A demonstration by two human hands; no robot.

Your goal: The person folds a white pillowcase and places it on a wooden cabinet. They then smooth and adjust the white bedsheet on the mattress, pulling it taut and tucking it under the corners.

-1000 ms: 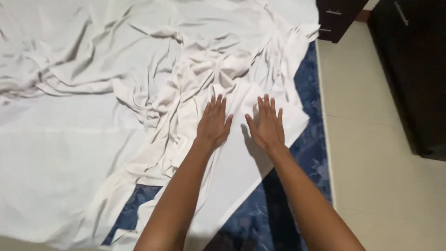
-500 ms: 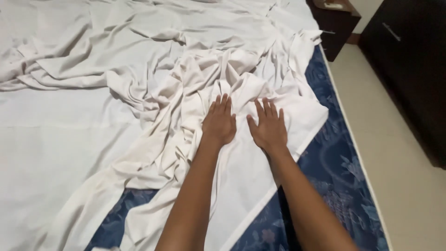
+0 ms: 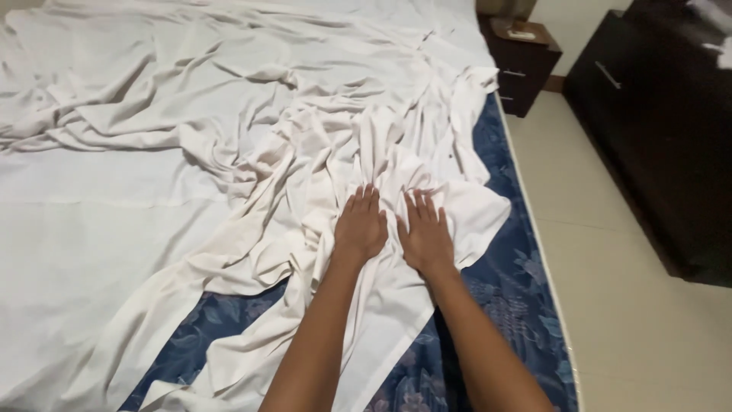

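Observation:
A large white sheet [image 3: 191, 152] lies crumpled over a blue floral mattress [image 3: 518, 305]. My left hand [image 3: 361, 225] rests flat on a bunched fold of the sheet, palm down, fingers spread. Right beside it, my right hand [image 3: 425, 236] presses flat on the same fold, fingers apart. Neither hand grips the cloth. Both sit near the mattress's right edge, where a corner of the sheet [image 3: 480, 214] ends and the blue pattern shows.
A dark wooden nightstand [image 3: 522, 65] stands at the head of the bed on the right. A dark cabinet [image 3: 663, 137] runs along the far right. Pale tiled floor [image 3: 633, 305] lies between bed and cabinet.
My two hands have slid closer together on the sheet. The view has tilted up, showing more of the bed, nightstand and cabinet.

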